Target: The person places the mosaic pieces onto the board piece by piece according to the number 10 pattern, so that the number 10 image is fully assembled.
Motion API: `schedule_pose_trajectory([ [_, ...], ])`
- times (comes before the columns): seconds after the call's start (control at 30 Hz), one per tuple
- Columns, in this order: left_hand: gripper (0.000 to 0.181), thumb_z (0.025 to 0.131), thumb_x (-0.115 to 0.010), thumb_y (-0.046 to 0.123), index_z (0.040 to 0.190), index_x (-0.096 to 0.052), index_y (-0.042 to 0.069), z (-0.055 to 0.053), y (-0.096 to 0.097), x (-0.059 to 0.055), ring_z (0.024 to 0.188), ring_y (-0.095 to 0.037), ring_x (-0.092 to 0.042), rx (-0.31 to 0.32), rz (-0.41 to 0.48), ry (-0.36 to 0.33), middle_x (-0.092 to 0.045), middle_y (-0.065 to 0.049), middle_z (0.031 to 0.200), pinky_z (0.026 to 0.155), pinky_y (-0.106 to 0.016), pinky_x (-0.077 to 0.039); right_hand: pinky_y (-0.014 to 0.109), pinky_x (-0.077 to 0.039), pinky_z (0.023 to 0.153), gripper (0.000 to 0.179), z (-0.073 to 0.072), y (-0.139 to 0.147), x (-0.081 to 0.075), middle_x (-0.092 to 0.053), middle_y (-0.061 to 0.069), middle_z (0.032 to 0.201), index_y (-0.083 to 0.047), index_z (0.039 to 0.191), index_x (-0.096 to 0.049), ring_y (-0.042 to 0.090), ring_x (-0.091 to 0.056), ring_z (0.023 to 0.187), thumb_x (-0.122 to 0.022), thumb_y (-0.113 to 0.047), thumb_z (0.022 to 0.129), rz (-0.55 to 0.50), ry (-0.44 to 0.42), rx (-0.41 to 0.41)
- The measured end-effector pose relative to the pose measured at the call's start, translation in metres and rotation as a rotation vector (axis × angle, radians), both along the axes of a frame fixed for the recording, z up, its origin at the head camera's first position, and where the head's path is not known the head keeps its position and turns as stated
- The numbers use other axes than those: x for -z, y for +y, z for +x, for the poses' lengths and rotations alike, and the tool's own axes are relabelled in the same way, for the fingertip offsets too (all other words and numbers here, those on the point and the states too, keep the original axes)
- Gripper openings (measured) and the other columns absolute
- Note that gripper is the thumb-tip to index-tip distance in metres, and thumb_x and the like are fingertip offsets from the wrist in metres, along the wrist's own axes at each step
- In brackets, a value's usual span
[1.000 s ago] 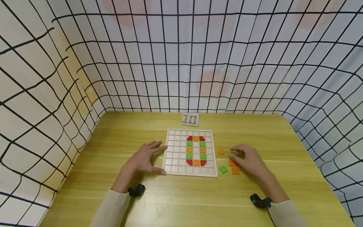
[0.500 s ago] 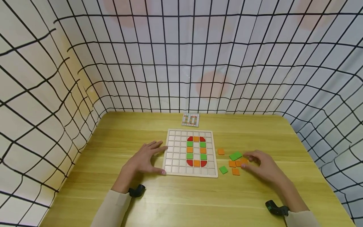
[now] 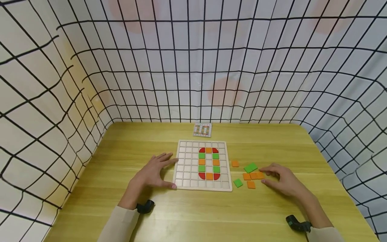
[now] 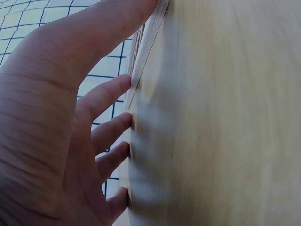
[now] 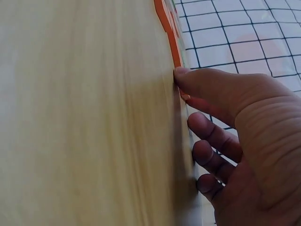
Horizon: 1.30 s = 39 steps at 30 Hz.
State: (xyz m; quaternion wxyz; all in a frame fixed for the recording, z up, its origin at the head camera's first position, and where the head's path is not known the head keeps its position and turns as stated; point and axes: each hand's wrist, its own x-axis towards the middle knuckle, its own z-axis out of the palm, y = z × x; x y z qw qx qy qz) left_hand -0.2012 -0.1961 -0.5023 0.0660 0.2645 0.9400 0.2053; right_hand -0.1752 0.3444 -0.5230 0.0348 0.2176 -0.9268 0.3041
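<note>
A pale square grid board (image 3: 188,174) lies on the table, with red, green and orange tiles set in an upright ring in its right half. My left hand (image 3: 154,172) lies at the board's left side with fingers spread. Its thumb touches the near left corner and its index finger (image 4: 110,92) the left edge. To the right of the board, my right hand (image 3: 282,179) pinches an orange square tile (image 3: 260,175) between thumb (image 5: 188,77) and index finger, low over the table. That tile adjoins other orange tiles (image 3: 246,176).
Loose green tiles (image 3: 250,167) lie beyond the orange ones, and another green tile (image 3: 238,183) nearer the board. Single orange tiles (image 3: 235,163) also lie there. A small pattern card (image 3: 202,130) lies behind the board. Black-gridded white walls (image 3: 193,80) enclose the table (image 3: 193,215).
My right hand has drawn back rightward from the green tiles to the rightmost orange tile, which has turned slightly into line with its neighbours. The left hand stays at the board.
</note>
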Motion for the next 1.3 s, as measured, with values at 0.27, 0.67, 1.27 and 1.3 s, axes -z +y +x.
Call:
schedule_pose_trajectory([
  [0.27,0.107,0.067,-0.081,0.075,0.156,-0.046,0.028,0.001,0.000,0.001,0.156,-0.041,-0.026,-0.010,0.012,-0.011,-0.033,-0.011,0.168,0.124,-0.071,-0.016,0.023,-0.049,0.070,0.023,0.000,0.003,-0.002,-0.067,-0.012,0.097,-0.022,0.114,-0.078,0.002,-0.055,0.083,-0.080,-0.029,0.092,0.004,-0.023,0.025],
  [0.67,0.111,0.067,-0.081,0.076,0.158,-0.044,0.026,0.000,-0.001,0.001,0.156,-0.040,-0.026,-0.015,0.010,-0.018,-0.033,-0.010,0.168,0.124,-0.069,-0.017,0.024,-0.041,0.064,0.026,-0.019,-0.023,-0.019,-0.064,-0.012,0.090,-0.023,0.114,-0.076,0.008,-0.049,0.076,-0.080,-0.036,0.091,-0.004,-0.005,0.061],
  [1.27,0.111,0.066,-0.082,0.075,0.158,-0.044,0.027,0.001,-0.002,-0.001,0.157,-0.040,-0.025,-0.028,-0.009,-0.020,-0.033,-0.010,0.168,0.125,-0.069,-0.017,0.029,-0.043,0.067,0.028,-0.085,-0.181,-0.039,-0.061,-0.001,0.088,-0.013,0.116,-0.077,0.017,-0.051,0.081,-0.079,-0.029,0.093,-0.129,-0.070,-0.026],
  [1.3,0.110,0.067,-0.081,0.075,0.158,-0.044,0.027,0.001,-0.002,-0.002,0.157,-0.040,-0.024,-0.025,-0.009,-0.022,-0.033,-0.010,0.168,0.125,-0.069,-0.017,0.029,-0.043,0.066,0.028,-0.088,-0.190,-0.038,-0.061,-0.001,0.088,-0.013,0.116,-0.077,0.018,-0.051,0.080,-0.079,-0.029,0.093,-0.140,-0.087,-0.035],
])
